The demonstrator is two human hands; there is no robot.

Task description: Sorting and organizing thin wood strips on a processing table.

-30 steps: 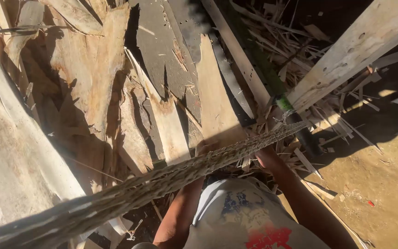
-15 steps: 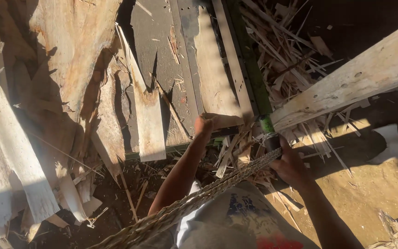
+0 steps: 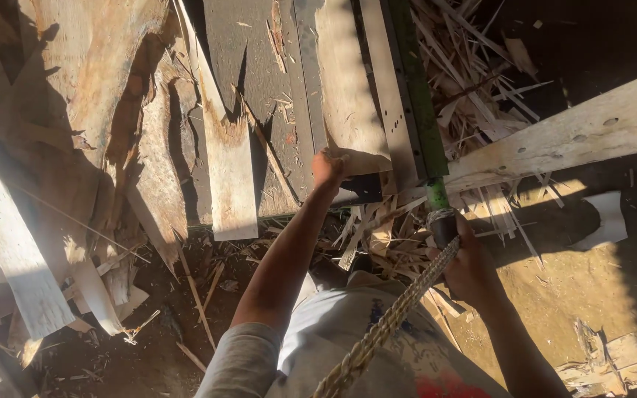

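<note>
Head view is showing the right hand (image 3: 470, 269) closing around the dark grip end of a green-handled tool (image 3: 420, 110), with a twisted fibre rope (image 3: 392, 324) crossing the same fist and trailing down toward the person's lap; the fingers are wrapping both, though which of the two is bearing the load cannot be told. The left hand (image 3: 329, 168) is reaching forward and pressing on the near end of a pale wooden slab (image 3: 348, 96), fingers curling over its edge in a clench rather than lying flat. That slab is lying just beside the green handle, running away from the person alongside a grey metal strip (image 3: 391, 96).

By the look of it, the slab is stiff, dry and splintery, probably fairly light for its length, and best taken at the near end where the left hand is already sitting. The rope looks rough and flexible, unlikely to slip.

Further out, split planks (image 3: 223, 169) are leaning to the left, a long pale beam (image 3: 576, 136) is crossing on the right, and loose splinters (image 3: 385, 228) are littering the ground between the hands.
</note>
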